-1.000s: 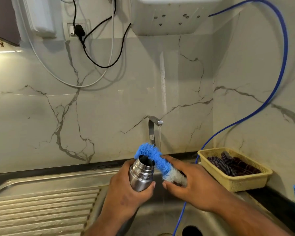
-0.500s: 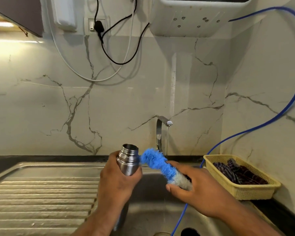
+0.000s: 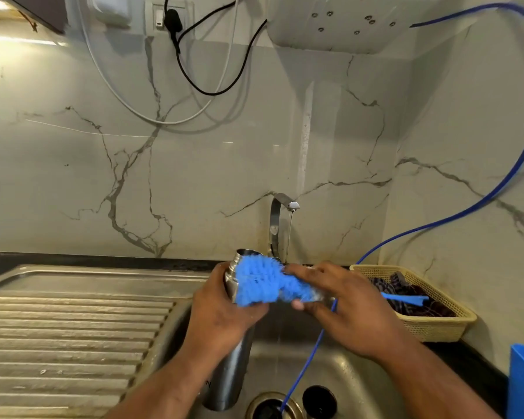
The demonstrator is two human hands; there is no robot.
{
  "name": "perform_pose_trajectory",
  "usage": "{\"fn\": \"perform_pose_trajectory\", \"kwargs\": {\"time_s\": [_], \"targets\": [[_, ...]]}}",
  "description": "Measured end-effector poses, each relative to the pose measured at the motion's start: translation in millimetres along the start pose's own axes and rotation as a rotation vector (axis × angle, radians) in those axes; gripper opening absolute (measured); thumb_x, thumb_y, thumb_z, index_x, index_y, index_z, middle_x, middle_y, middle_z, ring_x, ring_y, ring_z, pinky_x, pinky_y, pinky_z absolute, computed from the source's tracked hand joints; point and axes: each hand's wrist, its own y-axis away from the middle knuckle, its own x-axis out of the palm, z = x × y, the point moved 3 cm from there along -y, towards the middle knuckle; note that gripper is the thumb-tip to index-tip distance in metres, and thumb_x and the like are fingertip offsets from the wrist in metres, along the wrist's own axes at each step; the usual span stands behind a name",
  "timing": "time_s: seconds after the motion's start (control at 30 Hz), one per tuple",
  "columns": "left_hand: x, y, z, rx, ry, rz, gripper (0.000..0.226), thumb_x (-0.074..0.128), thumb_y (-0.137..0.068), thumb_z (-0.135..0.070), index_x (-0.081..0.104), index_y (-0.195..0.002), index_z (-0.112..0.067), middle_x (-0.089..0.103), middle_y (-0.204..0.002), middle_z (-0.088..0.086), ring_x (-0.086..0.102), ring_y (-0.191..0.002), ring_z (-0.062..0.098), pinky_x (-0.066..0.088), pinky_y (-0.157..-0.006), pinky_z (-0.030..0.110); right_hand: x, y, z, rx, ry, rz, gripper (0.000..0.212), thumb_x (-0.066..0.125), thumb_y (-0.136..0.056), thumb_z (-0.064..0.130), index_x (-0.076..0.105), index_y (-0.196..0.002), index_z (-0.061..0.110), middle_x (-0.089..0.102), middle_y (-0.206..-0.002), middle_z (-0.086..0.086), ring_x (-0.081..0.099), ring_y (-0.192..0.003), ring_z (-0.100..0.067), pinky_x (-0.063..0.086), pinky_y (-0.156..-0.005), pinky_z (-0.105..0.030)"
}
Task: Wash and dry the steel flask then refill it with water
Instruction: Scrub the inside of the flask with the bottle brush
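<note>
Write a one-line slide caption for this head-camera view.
Over the sink, left hand grips the steel flask; right hand holds a blue brush against its neck.

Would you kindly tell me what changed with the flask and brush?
The right hand swept the blue brush from the mouth of the steel flask to its right, then back across the neck, where bristles now cover it. The left hand still holds the flask, the right hand still grips the brush, and the tap still trickles.
</note>
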Motion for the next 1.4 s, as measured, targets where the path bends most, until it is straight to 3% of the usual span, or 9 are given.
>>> {"fn": "perform_pose_trajectory", "kwargs": {"time_s": [0.07, 0.23, 0.43, 0.63, 0.77, 1.0, 1.1, 1.27, 1.4], "targets": [[-2.8, -0.1, 0.4, 0.015, 0.004, 0.037, 0.054, 0.089, -0.072, -0.018, 0.056, -0.112, -0.035, 0.068, -0.092, -0.015, 0.059, -0.084, -0.025, 0.047, -0.060, 0.002, 1.0, 3.7, -10.6, 0.027, -0.038, -0.001, 0.050, 0.052, -0.090, 0.064, 0.038, -0.138, 0.070, 0.058, -0.110, 0.026, 0.056, -0.102, 0.000, 0.051, -0.087, -0.035], [-0.2, 8.1, 9.2, 0.025, 0.049, 0.086, 0.044, 0.085, -0.074, -0.006, 0.064, -0.106, -0.028, 0.074, -0.093, -0.005, 0.069, -0.095, -0.001, 0.054, -0.069, 0.012, 19.6, -0.1, 13.3, -0.005, -0.025, 0.095, 0.055, 0.045, -0.093, 0.066, 0.032, -0.147, 0.060, 0.046, -0.132, 0.026, 0.048, -0.118, -0.003, 0.044, -0.099, -0.033], [-13.9, -6.2, 1.6, 0.043, 0.007, 0.050, 0.058, 0.090, -0.070, -0.031, 0.059, -0.119, -0.032, 0.071, -0.104, -0.013, 0.063, -0.094, -0.014, 0.049, -0.065, 0.003, 11.2, 4.2, -8.3, 0.072, -0.089, 0.021, 0.050, 0.048, -0.093, 0.061, 0.038, -0.142, 0.060, 0.052, -0.122, 0.030, 0.051, -0.115, 0.004, 0.044, -0.100, -0.038], [-9.8, 0.0, 3.5, 0.065, 0.035, 0.099, 0.063, 0.083, -0.068, -0.041, 0.060, -0.125, -0.027, 0.070, -0.110, -0.010, 0.065, -0.103, -0.008, 0.058, -0.082, 0.017, 16.4, -1.9, 14.2, 0.028, -0.016, 0.042, 0.050, 0.041, -0.096, 0.061, 0.039, -0.145, 0.054, 0.051, -0.124, 0.030, 0.046, -0.112, 0.008, 0.035, -0.103, -0.036], [-12.6, -6.2, 0.8, 0.061, -0.007, 0.111, 0.056, 0.088, -0.073, -0.034, 0.058, -0.120, -0.037, 0.071, -0.103, -0.017, 0.065, -0.094, -0.011, 0.052, -0.068, 0.009, 7.4, 4.6, -6.2, 0.099, -0.088, -0.006, 0.045, 0.047, -0.096, 0.057, 0.044, -0.141, 0.056, 0.054, -0.126, 0.033, 0.052, -0.115, 0.005, 0.036, -0.105, -0.043], [-10.3, -2.6, -5.4, 0.062, 0.095, 0.170, 0.045, 0.084, -0.078, -0.033, 0.062, -0.117, -0.035, 0.071, -0.106, -0.026, 0.068, -0.097, -0.005, 0.053, -0.072, 0.009, 8.5, 1.7, -2.8, 0.087, -0.135, -0.041, 0.040, 0.046, -0.098, 0.056, 0.045, -0.138, 0.061, 0.055, -0.126, 0.032, 0.052, -0.118, 0.002, 0.038, -0.105, -0.044], [-11.5, -1.1, -5.1, 0.048, 0.129, 0.201, 0.045, 0.085, -0.078, -0.031, 0.062, -0.116, -0.036, 0.072, -0.105, -0.022, 0.068, -0.096, -0.001, 0.053, -0.071, 0.009, 7.8, 4.9, -13.7, 0.102, -0.157, -0.050, 0.038, 0.047, -0.098, 0.055, 0.045, -0.136, 0.064, 0.055, -0.130, 0.034, 0.053, -0.122, 0.001, 0.040, -0.105, -0.049], [-14.7, -2.8, -3.0, 0.038, 0.213, 0.176, 0.060, 0.088, -0.066, -0.051, 0.064, -0.117, -0.032, 0.075, -0.105, -0.006, 0.072, -0.095, 0.014, 0.060, -0.080, 0.031, 4.1, 2.7, -20.2, 0.137, -0.152, -0.106, 0.040, 0.042, -0.095, 0.060, 0.045, -0.134, 0.066, 0.059, -0.124, 0.030, 0.057, -0.115, 0.000, 0.041, -0.104, -0.050], [-11.3, 2.9, -8.8, 0.076, 0.144, 0.258, 0.046, 0.088, -0.074, -0.042, 0.066, -0.112, -0.028, 0.074, -0.100, -0.003, 0.071, -0.090, 0.014, 0.059, -0.076, 0.025, 3.1, 3.4, -19.4, 0.184, -0.149, -0.163, 0.043, 0.041, -0.094, 0.059, 0.044, -0.137, 0.061, 0.061, -0.120, 0.027, 0.061, -0.107, -0.003, 0.043, -0.104, -0.050]]}}
